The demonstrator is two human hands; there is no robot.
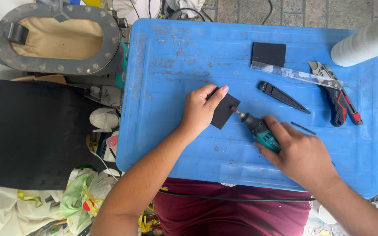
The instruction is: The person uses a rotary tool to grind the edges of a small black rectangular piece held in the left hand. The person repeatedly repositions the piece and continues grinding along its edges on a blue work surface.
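Observation:
My left hand [200, 109] presses a small black square piece [225, 111] flat on the blue plastic surface [167, 87]. My right hand [296, 150] grips a teal and black rotary tool [259, 130], its thin bit touching the right edge of the black piece. A black cable [241, 199] runs across my lap below the surface.
Further back lie a second black square [268, 53], a clear ruler [296, 75], a black blade sheath [283, 96], a red and black utility knife [338, 101] and a white roll [366, 41]. A black mat [27, 131] and a grey metal flange [57, 37] sit left.

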